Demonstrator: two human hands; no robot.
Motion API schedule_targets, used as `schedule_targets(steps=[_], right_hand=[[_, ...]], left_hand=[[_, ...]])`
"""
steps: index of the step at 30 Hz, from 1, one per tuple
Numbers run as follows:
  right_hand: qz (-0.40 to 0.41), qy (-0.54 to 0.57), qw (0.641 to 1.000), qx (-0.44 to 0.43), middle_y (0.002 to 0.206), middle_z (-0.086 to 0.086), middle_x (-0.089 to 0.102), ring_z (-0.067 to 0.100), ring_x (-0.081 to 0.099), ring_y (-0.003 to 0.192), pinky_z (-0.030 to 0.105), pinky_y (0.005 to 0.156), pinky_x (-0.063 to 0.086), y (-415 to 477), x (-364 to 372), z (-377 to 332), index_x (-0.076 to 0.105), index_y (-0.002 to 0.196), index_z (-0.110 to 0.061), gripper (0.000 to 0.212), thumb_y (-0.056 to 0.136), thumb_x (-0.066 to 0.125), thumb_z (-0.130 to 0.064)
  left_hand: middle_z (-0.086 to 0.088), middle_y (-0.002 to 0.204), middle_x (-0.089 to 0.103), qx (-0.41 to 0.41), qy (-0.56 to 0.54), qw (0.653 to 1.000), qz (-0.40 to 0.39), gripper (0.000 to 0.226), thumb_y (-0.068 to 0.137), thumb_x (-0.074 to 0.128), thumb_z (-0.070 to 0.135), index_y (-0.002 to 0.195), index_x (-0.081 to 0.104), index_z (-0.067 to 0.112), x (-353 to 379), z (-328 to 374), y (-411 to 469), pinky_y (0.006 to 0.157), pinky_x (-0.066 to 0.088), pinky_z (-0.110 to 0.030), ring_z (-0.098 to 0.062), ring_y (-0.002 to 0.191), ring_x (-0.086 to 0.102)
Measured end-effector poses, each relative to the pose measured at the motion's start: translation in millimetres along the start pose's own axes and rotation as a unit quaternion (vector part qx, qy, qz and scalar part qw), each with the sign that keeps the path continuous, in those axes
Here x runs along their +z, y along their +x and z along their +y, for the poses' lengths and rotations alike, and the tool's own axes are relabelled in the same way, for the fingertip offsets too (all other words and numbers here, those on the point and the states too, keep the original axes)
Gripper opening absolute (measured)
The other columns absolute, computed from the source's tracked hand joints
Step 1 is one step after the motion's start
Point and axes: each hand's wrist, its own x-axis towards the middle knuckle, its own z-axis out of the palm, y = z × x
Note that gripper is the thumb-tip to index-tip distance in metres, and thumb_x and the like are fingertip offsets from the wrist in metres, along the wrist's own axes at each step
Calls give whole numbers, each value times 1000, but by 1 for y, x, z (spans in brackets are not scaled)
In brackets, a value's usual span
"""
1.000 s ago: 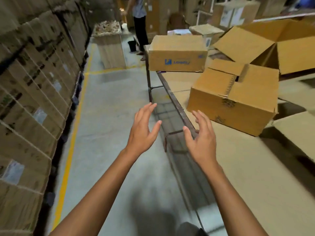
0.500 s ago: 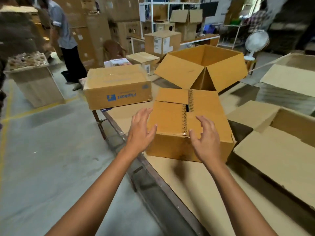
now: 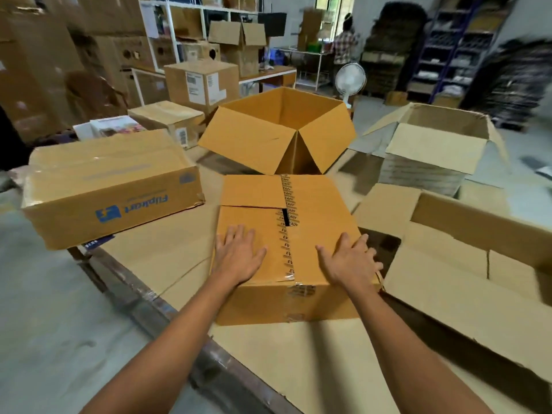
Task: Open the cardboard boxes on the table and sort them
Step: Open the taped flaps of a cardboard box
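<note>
A closed cardboard box [image 3: 313, 201] sits in front of me on the table [image 3: 167, 249], its top seam covered by printed tape with a short gap in it. My left hand [image 3: 239, 255] rests flat on the box's left top flap, fingers spread. On the right top flap, close to the right edge, my right hand [image 3: 349, 261] lies flat too. A sealed Flipkart box [image 3: 110, 186] stands to the left. Behind the closed box is an opened empty box [image 3: 280, 130] with its flaps out.
Flattened and opened cartons [image 3: 466, 261] cover the table's right side, with another open carton [image 3: 439, 144] at back right. The table's metal edge [image 3: 143, 303] runs diagonally at my left. Stacked boxes, shelving, a white fan [image 3: 350, 79] and a person [image 3: 343, 46] are in the background.
My view swung from the aisle to the table. Both hands reached forward and came down from mid-air onto the top of the closed box.
</note>
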Motion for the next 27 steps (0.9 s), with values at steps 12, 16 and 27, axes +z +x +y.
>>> schedule_targets(steps=[12, 16, 27], right_hand=[[59, 65, 988, 124, 140, 15, 47, 38, 54, 119, 48, 96, 48, -55, 9, -31, 20, 154, -14, 82, 93, 44, -63], [79, 179, 964, 181, 118, 12, 65, 33, 64, 103, 42, 84, 53, -57, -2, -20, 40, 141, -4, 57, 98, 51, -39], [-11, 532, 806, 258, 83, 7, 65, 27, 56, 83, 39, 70, 45, -107, 18, 22, 63, 74, -11, 21, 92, 52, -15]], left_hand=[[-10, 155, 26, 18, -8, 1000, -16, 79, 88, 32, 79, 147, 38, 27, -19, -61, 41, 105, 34, -56, -39, 137, 29], [-10, 154, 24, 36, -9, 999, -35, 79, 87, 33, 79, 148, 34, 30, -24, -61, 31, 99, 40, -51, -39, 128, 35], [-6, 167, 7, 159, 35, 984, -71, 79, 92, 20, 76, 157, 20, 31, -22, -35, -33, 120, 1, -60, -29, 153, 0]])
